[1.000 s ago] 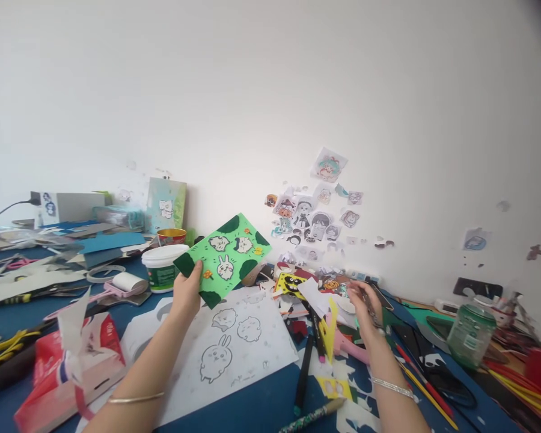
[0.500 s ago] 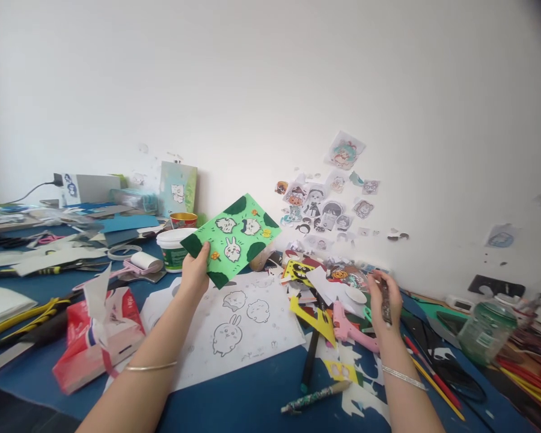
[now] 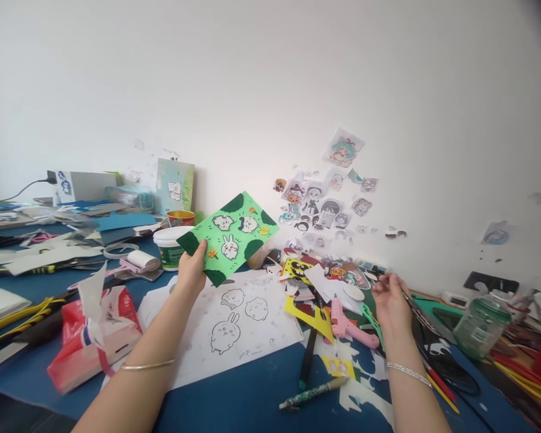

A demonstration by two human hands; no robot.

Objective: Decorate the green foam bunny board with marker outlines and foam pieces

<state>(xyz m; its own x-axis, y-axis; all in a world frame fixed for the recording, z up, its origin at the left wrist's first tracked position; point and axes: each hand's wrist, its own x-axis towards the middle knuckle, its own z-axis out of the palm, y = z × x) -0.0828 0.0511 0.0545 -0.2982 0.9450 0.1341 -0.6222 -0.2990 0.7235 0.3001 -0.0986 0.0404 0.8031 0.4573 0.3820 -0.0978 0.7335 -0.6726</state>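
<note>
My left hand is closed on the lower left corner of a bright green card, tilted above the desk. Cut-out white cartoon animals, small flowers and dark green bush shapes decorate it. To the right, the fingers of my right hand are pinched around a slim, dark patterned pen-shaped tool, whose back end sticks out past the hand. Its front end is hard to make out. Under the card lies a white sheet with outlined cartoon animals drawn on it.
A pink glue gun, paper scraps and a patterned pen lie right of the sheet. A red tissue pack and a white tub stand left. A glass jar stands far right, by the wall with stickers.
My right hand has turned, and the tool has swung from upright to slanting down to the right. The green card stays in my left hand; the whole view has shifted slightly.
</note>
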